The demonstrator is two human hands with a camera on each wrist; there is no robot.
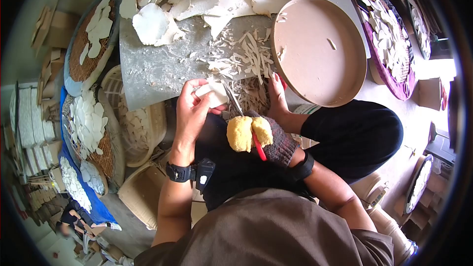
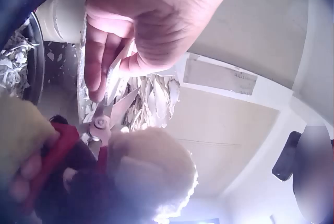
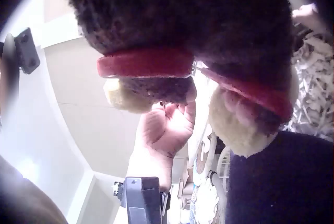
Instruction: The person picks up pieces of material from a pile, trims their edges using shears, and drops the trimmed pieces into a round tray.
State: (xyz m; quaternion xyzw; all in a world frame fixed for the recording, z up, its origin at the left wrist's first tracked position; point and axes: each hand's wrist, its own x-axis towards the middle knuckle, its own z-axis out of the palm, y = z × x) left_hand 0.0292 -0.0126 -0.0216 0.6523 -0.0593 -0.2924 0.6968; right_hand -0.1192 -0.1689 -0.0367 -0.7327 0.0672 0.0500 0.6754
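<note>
My left hand (image 1: 189, 111) pinches a flat white slice (image 1: 213, 94) between thumb and fingers, with its edge toward the scissors. My right hand (image 1: 282, 140), in a dark knitted glove, grips the red-handled scissors (image 1: 259, 149). Yellow spongy padding (image 1: 240, 134) sits around the gloved fingers at the handles. In the left wrist view the scissors' pivot (image 2: 101, 122) shows just below the slice, and the blades spread apart at its lower edge. The right wrist view shows both red handles (image 3: 146, 65) held apart in the glove.
Large white slices (image 1: 202, 5) pile up at the back of the grey table (image 1: 157, 69), with cut strips (image 1: 253, 51) nearer me. A round brown tray (image 1: 320, 49) stands at right, a bare foot (image 1: 278, 98) beside it. Baskets (image 1: 157, 128) and drying trays (image 1: 88, 64) line the left.
</note>
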